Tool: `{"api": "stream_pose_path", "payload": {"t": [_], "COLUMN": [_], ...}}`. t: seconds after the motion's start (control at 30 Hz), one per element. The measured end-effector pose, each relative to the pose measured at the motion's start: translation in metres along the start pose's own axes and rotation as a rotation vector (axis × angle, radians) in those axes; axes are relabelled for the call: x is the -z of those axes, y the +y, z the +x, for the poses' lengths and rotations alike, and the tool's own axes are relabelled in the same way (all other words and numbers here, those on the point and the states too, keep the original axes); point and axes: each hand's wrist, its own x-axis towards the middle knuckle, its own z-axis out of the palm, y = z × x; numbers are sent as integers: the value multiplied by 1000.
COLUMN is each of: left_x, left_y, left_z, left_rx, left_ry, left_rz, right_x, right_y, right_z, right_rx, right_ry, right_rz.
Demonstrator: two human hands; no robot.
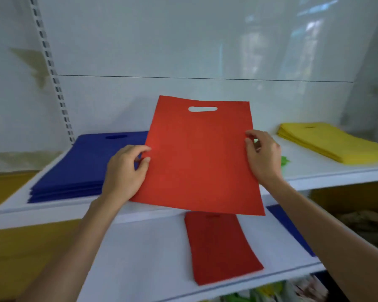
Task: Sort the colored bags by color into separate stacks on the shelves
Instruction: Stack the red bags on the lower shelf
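Pinched only at its side edges, the flat red fabric bag with a cut-out handle (pixel 199 158) is limp. It could sag, slip free, or land askew on the darker red bag (pixel 220 247) lying near the front edge of the lower white shelf (pixel 144 258). It hangs in the air over the front edge of the upper white shelf (pixel 336 173), between the dark blue bag stack (pixel 83 162) and the yellow bag stack (pixel 332 142). The left hand (pixel 127 173) pinches its left edge with thumb and curled fingers. The right hand (pixel 263 155) pinches the right edge likewise.
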Motion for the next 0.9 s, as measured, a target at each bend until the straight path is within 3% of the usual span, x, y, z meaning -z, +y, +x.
{"api": "stream_pose_path", "payload": {"t": [0.27, 0.47, 0.73, 0.9], "left_x": [-114, -179, -241, -264], "left_y": [122, 173, 134, 70], "left_z": [-106, -195, -279, -280], "left_rx": [-35, 38, 287, 420], "left_ry": [-166, -358, -620, -575], "left_rz": [-299, -446, -392, -308], "right_x": [166, 232, 198, 112], "right_y": [121, 197, 262, 276], "right_z": [-88, -157, -238, -240], "right_rx": [-184, -404, -567, -531], "right_ry": [-28, -140, -335, -435], "right_rz": [-247, -388, -456, -378]}}
